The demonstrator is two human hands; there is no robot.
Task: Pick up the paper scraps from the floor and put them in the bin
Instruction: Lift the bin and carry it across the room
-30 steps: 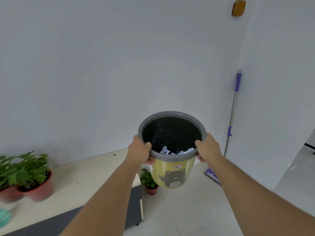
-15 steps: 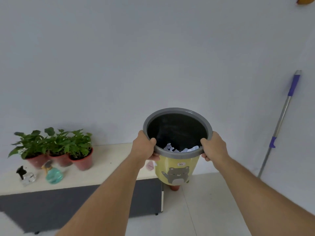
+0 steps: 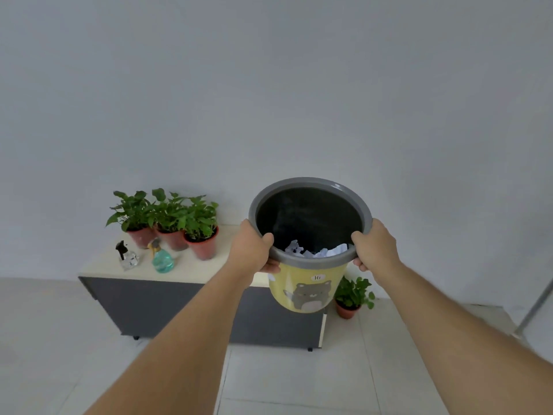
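A yellow bin (image 3: pixel 308 290) with a grey rim, a black lining and a bear picture hangs in the air in front of me, tilted toward me. My left hand (image 3: pixel 251 250) grips the rim on its left side, and my right hand (image 3: pixel 375 245) grips the rim on its right side. White paper scraps (image 3: pixel 317 251) lie inside near the front wall. No scraps show on the visible floor.
A low dark cabinet (image 3: pixel 179 307) with a pale top stands against the wall. On it are three potted plants (image 3: pixel 167 220), a clear bottle (image 3: pixel 127 256) and a teal spray bottle (image 3: pixel 161 259). A small potted plant (image 3: pixel 351 296) sits on the tiled floor beside it. A mop handle (image 3: pixel 535 310) leans at the right edge.
My view has swung left: the cabinet and plants have slid toward the middle and the mop has gone to the right edge. Both hands keep hold of the bin.
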